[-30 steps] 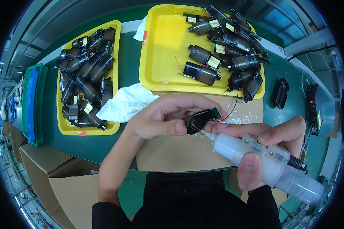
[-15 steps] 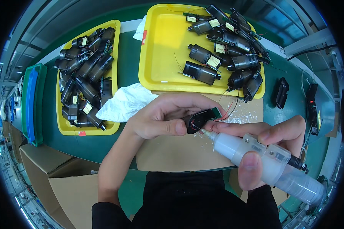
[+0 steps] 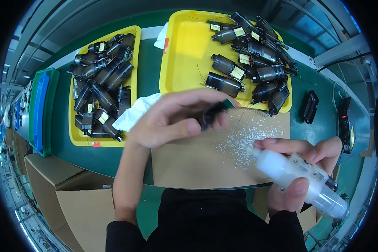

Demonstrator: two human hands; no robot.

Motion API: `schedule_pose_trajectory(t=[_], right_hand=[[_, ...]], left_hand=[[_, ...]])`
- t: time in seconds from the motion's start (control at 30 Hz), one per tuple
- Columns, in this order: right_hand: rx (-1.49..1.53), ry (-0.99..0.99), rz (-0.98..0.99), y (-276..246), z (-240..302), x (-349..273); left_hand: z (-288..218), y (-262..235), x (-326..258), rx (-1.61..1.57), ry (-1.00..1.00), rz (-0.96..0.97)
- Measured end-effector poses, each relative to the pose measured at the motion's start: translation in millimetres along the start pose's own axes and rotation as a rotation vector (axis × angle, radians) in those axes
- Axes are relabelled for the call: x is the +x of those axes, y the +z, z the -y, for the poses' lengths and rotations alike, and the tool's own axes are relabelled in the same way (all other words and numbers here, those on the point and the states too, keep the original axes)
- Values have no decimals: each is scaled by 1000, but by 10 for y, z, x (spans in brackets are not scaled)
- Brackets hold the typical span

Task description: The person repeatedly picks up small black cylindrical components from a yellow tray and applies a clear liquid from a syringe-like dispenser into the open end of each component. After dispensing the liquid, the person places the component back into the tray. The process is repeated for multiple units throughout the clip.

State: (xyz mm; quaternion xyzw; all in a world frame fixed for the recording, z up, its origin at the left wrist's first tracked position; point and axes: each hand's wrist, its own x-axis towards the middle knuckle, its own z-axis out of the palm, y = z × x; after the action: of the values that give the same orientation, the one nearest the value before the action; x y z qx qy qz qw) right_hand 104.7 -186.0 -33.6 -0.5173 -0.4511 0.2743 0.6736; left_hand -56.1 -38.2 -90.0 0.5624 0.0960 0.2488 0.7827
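Observation:
My left hand [image 3: 166,119] curls around a small black plastic housing [image 3: 210,116] with a green circuit board at its far end. Fingers and motion blur hide part of it. In my right hand [image 3: 319,152] is a translucent white glue syringe [image 3: 277,168] with a clip-on clear bracket. Its nozzle points up and left over the cardboard sheet [image 3: 185,168], apart from the housing. Scattered white bits [image 3: 239,145] lie on the sheet below the nozzle.
Behind my hands, a yellow tray [image 3: 185,54] holds several dark motor-like units with thin wires. Another yellow tray [image 3: 135,54] at left is heaped with similar units, beside a white cloth [image 3: 140,110]. An open black shell [image 3: 310,107] lies at right. Cardboard boxes [image 3: 86,210] stand lower left.
The housing and the syringe have moved apart: my left hand has lifted it up and left, and my right hand has drawn the nozzle back to the right.

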Motion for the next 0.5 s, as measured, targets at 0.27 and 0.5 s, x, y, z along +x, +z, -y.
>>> schedule_pose_trajectory(t=[0.27,0.5], right_hand=[[-341,224,26,-412,-389,-75],[-464,287,-34,-680,-500,-152]], left_hand=[[-687,-431,-433,1350,52,-574],[-409,-179,203,1517,155,-275]])
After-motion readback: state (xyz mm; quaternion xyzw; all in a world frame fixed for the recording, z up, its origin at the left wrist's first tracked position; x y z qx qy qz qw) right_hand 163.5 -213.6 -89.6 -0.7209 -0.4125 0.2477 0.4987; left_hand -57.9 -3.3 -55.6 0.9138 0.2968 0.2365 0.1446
